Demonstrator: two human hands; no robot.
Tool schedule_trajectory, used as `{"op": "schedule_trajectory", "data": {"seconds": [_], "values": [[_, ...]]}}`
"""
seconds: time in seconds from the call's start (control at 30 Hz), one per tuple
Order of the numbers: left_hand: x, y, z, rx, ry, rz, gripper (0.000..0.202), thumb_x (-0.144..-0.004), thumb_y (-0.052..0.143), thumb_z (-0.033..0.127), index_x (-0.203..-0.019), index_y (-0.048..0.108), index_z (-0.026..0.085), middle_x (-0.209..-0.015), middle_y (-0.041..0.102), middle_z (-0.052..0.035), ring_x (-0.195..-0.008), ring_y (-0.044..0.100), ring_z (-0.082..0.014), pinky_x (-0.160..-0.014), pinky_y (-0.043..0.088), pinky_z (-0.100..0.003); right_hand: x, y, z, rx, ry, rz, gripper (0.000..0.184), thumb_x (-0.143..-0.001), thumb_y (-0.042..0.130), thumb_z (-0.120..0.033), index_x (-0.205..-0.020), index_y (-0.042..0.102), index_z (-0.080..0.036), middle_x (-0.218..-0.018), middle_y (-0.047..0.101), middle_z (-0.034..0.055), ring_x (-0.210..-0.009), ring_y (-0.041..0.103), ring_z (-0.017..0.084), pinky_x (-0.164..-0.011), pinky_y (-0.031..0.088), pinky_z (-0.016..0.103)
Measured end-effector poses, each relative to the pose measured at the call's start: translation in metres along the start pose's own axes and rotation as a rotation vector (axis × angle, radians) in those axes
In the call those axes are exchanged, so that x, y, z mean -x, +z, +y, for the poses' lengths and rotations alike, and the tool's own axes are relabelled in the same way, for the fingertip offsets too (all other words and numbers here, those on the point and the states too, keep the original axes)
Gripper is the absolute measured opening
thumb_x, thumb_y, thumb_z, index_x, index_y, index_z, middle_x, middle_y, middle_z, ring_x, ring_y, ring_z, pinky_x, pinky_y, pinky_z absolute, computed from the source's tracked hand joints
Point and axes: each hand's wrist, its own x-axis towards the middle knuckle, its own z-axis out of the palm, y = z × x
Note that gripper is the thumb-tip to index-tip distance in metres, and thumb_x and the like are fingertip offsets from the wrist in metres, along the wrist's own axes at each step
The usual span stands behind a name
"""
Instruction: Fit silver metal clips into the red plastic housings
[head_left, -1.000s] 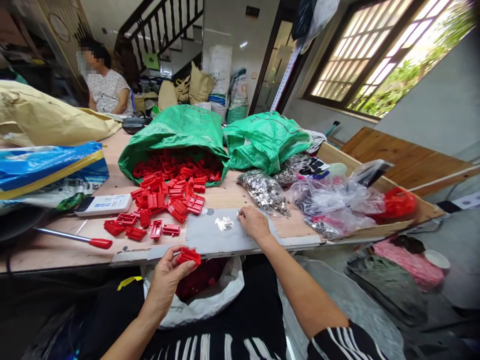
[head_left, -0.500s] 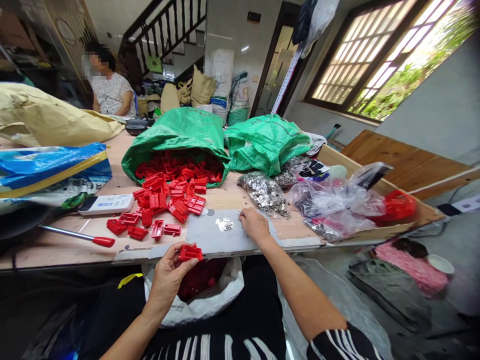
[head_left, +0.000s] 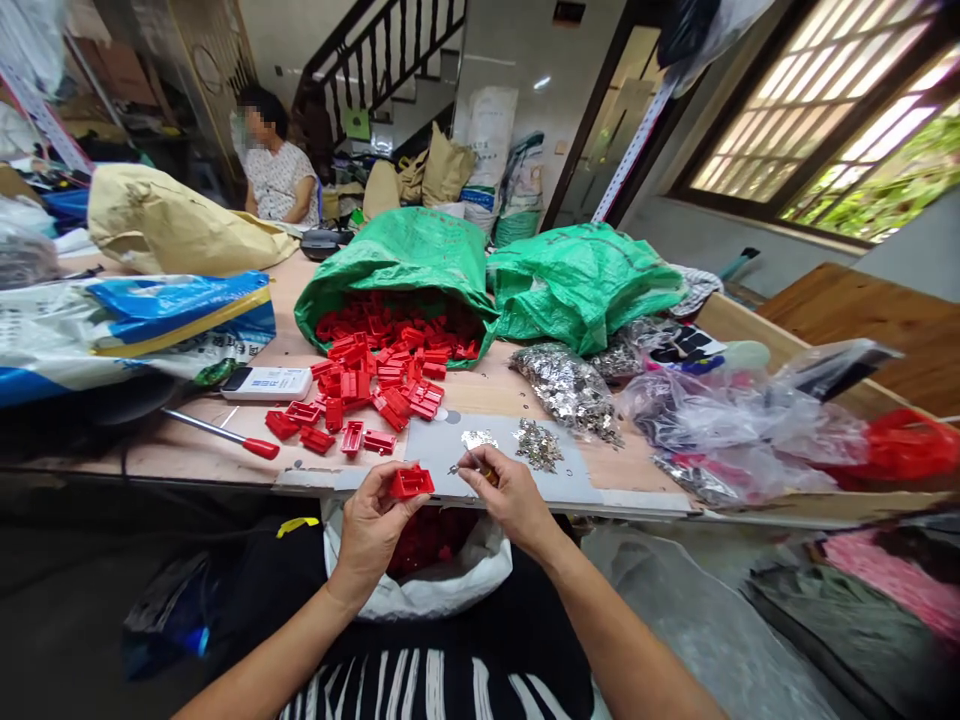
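Between the thumb and fingers of my left hand (head_left: 369, 528) is a small red plastic case (head_left: 412, 484), its hollow side facing up. My right hand (head_left: 516, 502), just right of the case, pinches a thin tool (head_left: 490, 476) with a yellow-brown handle; its exact kind is unclear. A tiny metal piece (head_left: 453, 469) shows at the tool's tip, apart from the case. Behind my hands, a grey sheet (head_left: 429, 445) bears a bright pile of flat metal pieces (head_left: 478, 439) and a duller pile of metal parts (head_left: 538, 445). Below, an open white sack (head_left: 439, 603) holds more red cases.
Red cases (head_left: 360, 385) spill from a green sack (head_left: 409, 245); another green sack (head_left: 585, 285) lies beside it. A bag of metal parts (head_left: 566, 385) sits right of centre. A red-tipped rod (head_left: 259, 447) juts over the table's left. One person (head_left: 281, 185) sits beyond.
My right hand has drawn back from the metal pile towards the red case, bringing a small metal piece at the tool's tip. The camera view has swung left.
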Motion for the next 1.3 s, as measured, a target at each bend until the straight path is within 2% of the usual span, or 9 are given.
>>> {"op": "schedule_trajectory", "data": {"seconds": [0.17, 0.33, 0.63, 0.8, 1.0, 1.17, 1.3], "values": [[0.003, -0.003, -0.004, -0.112, 0.066, -0.033, 0.034, -0.063, 0.077, 0.021, -0.096, 0.069, 0.024, -0.101, 0.072, -0.0042, -0.095, 0.066, -0.023, -0.093, 0.048, -0.034, 0.007, 0.016, -0.022, 0.034, -0.108, -0.054, 0.006, -0.085, 0.055, -0.022, -0.085, 0.061, -0.021, -0.08, 0.064, 0.002, -0.07, 0.055, 0.014, -0.066, 0.042, 0.025], [0.006, -0.005, -0.005, -0.156, 0.104, -0.057, 0.034, -0.064, 0.077, 0.02, -0.097, 0.07, 0.026, -0.104, 0.071, -0.0046, -0.097, 0.066, -0.0235, -0.092, 0.048, -0.032, 0.006, 0.022, -0.021, 0.118, -0.164, -0.089, 0.009, -0.084, 0.054, -0.015, -0.086, 0.061, -0.021, -0.081, 0.063, 0.0027, -0.074, 0.056, 0.015, -0.068, 0.042, 0.025], [0.008, -0.002, -0.003, -0.138, 0.089, -0.034, 0.035, -0.061, 0.077, 0.016, -0.094, 0.072, 0.026, -0.102, 0.072, -0.0042, -0.096, 0.066, -0.0236, -0.092, 0.047, -0.032, 0.005, 0.018, -0.022, 0.126, -0.182, -0.155, 0.01, -0.083, 0.054, -0.014, -0.084, 0.062, -0.02, -0.079, 0.061, 0.0029, -0.075, 0.056, 0.016, -0.07, 0.042, 0.026], [0.009, -0.004, -0.008, -0.169, 0.133, -0.064, 0.034, -0.066, 0.075, 0.019, -0.099, 0.07, 0.027, -0.105, 0.071, -0.0044, -0.097, 0.066, -0.0232, -0.092, 0.048, -0.032, 0.005, 0.015, -0.019, -0.048, -0.134, -0.183, 0.013, -0.087, 0.052, -0.023, -0.087, 0.065, -0.02, -0.083, 0.061, 0.0034, -0.077, 0.055, 0.015, -0.069, 0.042, 0.025], [0.011, -0.005, -0.008, -0.224, 0.162, -0.073, 0.034, -0.067, 0.075, 0.021, -0.1, 0.069, 0.027, -0.104, 0.072, -0.0037, -0.093, 0.067, -0.0225, -0.089, 0.049, -0.031, 0.006, 0.01, -0.008, -0.171, 0.031, -0.14, 0.011, -0.087, 0.053, -0.029, -0.088, 0.058, -0.019, -0.08, 0.059, -0.0018, -0.062, 0.047, 0.01, -0.059, 0.037, 0.022], [0.012, -0.005, -0.009, -0.257, 0.188, -0.114, 0.032, -0.071, 0.073, 0.023, -0.102, 0.068, 0.027, -0.107, 0.071, -0.0039, -0.097, 0.066, -0.023, -0.09, 0.049, -0.032, 0.008, 0.015, -0.008, -0.192, 0.025, -0.17, 0.01, -0.085, 0.056, -0.029, -0.083, 0.053, -0.02, -0.079, 0.058, -0.0024, -0.072, 0.05, 0.012, -0.066, 0.038, 0.023], [0.014, -0.004, -0.009, -0.272, 0.202, -0.126, 0.033, -0.07, 0.074, 0.023, -0.102, 0.069, 0.027, -0.104, 0.072, -0.0043, -0.094, 0.067, -0.0229, -0.088, 0.05, -0.032, 0.009, 0.02, -0.004, -0.227, 0.041, -0.169, 0.012, -0.082, 0.059, -0.028, -0.081, 0.05, -0.02, -0.075, 0.053, -0.0041, -0.07, 0.046, 0.011, -0.065, 0.038, 0.022]]}}
